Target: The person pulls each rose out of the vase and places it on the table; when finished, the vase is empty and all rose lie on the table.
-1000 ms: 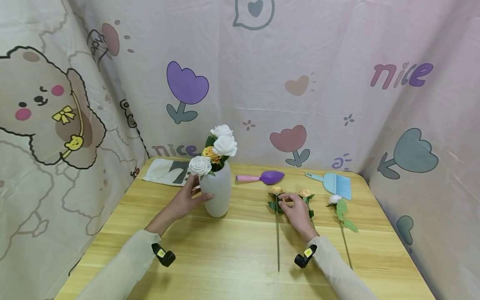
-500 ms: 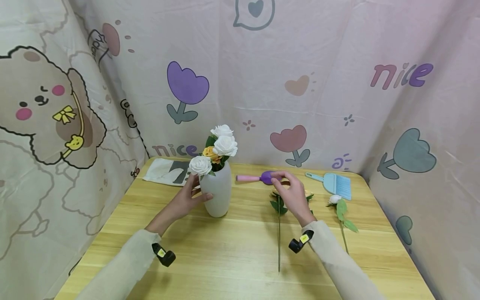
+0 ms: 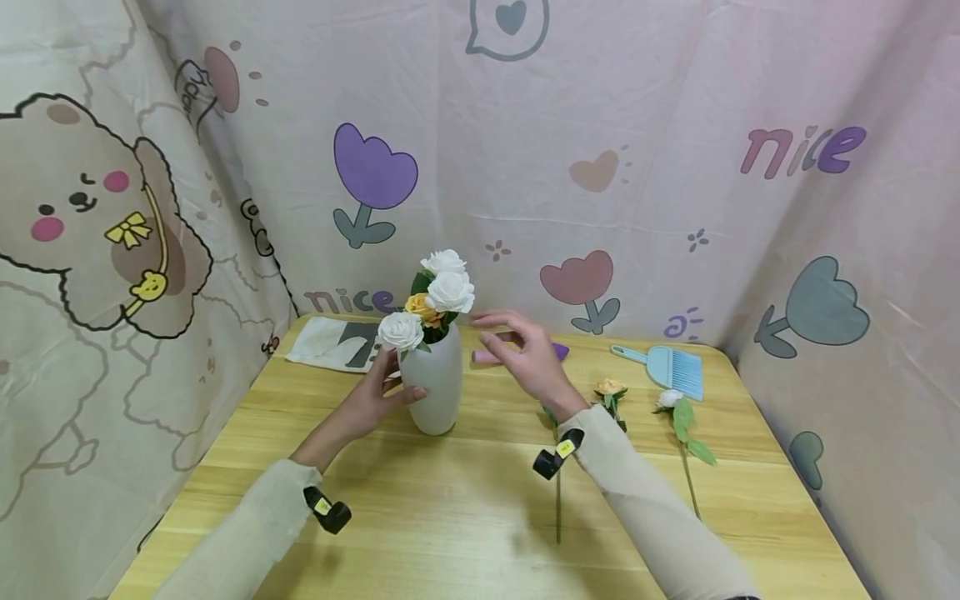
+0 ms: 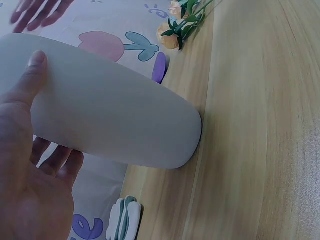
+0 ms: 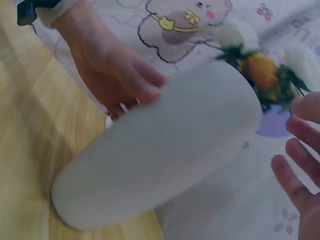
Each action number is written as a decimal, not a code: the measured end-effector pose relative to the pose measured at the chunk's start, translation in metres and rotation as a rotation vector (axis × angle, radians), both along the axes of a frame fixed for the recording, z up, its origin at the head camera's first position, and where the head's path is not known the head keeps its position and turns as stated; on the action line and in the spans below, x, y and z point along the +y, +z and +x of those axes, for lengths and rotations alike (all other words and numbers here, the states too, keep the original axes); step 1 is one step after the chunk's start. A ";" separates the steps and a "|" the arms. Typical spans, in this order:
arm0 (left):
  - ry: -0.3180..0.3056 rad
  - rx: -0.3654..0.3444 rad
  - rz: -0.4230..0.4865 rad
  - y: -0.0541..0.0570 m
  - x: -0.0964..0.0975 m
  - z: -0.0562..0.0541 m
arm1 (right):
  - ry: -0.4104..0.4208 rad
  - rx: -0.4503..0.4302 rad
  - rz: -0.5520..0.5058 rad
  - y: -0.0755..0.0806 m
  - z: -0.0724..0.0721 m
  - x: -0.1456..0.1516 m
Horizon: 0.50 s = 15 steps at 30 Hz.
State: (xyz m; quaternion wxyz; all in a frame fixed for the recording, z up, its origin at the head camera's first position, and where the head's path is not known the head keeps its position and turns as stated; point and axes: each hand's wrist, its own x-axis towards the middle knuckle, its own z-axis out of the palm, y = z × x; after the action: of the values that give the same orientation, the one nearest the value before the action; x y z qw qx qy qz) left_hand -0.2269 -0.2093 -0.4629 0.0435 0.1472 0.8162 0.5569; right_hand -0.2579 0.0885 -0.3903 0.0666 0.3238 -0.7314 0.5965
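A white vase (image 3: 433, 385) stands upright on the table with white roses (image 3: 450, 292) and a yellow rose (image 3: 422, 308) in its mouth. My left hand (image 3: 371, 400) holds the vase from its left side; in the left wrist view the thumb lies across the wall and the fingers curl behind it. To the right of the blooms hovers my right hand (image 3: 528, 354), its fingers loosely extended and nothing between them. The right wrist view shows those fingers (image 5: 292, 172) apart from the vase and flowers. Below the right wrist lies a rose stem (image 3: 558, 500), its bloom hidden by the arm.
A peach rose (image 3: 611, 390) and a white rose (image 3: 671, 400) lie on the right of the wooden table (image 3: 450, 517). Behind my right hand is a purple trowel (image 3: 561, 352) with a pink handle. A blue brush and dustpan (image 3: 673, 371) lie back right, a folded cloth (image 3: 330, 343) back left.
My right hand has left the roses on the table and moved up and left, over the trowel, close to the flowers in the vase. My left hand and the vase have stayed still.
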 end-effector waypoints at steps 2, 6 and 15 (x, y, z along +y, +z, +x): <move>0.002 -0.001 -0.002 0.000 0.000 0.000 | 0.027 -0.003 0.037 0.002 0.001 -0.011; 0.006 -0.003 -0.004 0.001 0.001 0.001 | 0.012 0.024 0.123 0.003 0.001 -0.027; 0.002 0.016 -0.005 0.001 0.002 0.001 | -0.023 0.136 0.181 0.008 0.001 -0.037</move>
State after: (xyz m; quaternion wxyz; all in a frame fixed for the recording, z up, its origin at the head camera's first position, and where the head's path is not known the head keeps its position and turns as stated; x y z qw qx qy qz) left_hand -0.2257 -0.2078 -0.4619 0.0369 0.1508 0.8180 0.5539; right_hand -0.2568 0.0516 -0.3827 0.0930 0.3599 -0.7798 0.5038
